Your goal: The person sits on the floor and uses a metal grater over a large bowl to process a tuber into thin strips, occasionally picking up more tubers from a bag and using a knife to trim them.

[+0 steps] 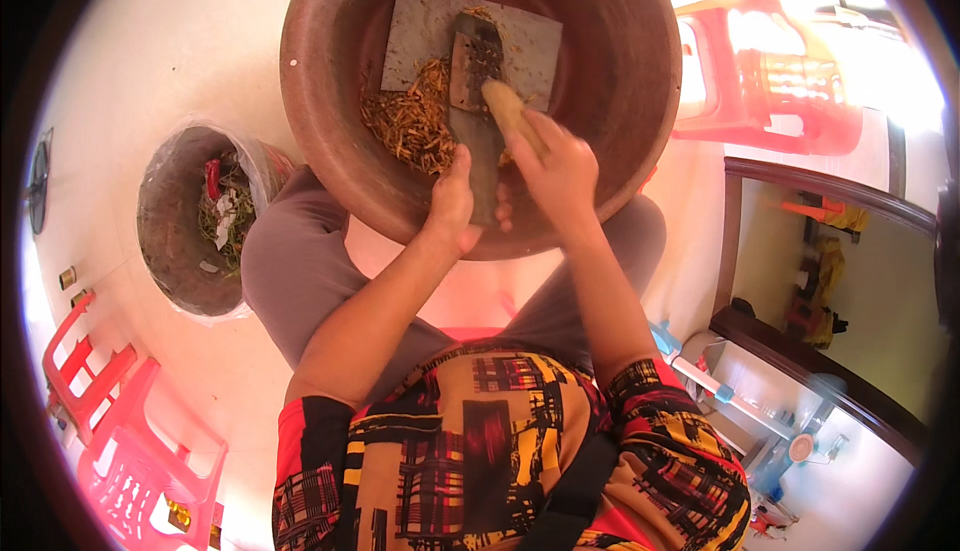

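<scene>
A large brown basin (630, 48) sits before me, between my knees. Inside it, a grey rectangular board (420, 26) lies under the far end of a grater (476, 63) with a long flat handle. My left hand (454, 198) grips that handle near the basin's front rim. Pressed to the grater's right edge is a long, pale peeled root vegetable (504, 105), its exact kind unclear. My right hand (559, 165) holds it by the near end and looks slightly blurred. Brownish-yellow shreds (412, 127) lie heaped left of the grater, with more bits at its far tip.
To my left stands a bin (172, 228) lined with clear plastic, holding plant scraps and a red item. Red plastic chairs (142, 453) are at lower left, and another red chair (795, 78) is at upper right. A dark-framed glass panel (720, 228) and a blue-and-white pole (750, 408) are on the right.
</scene>
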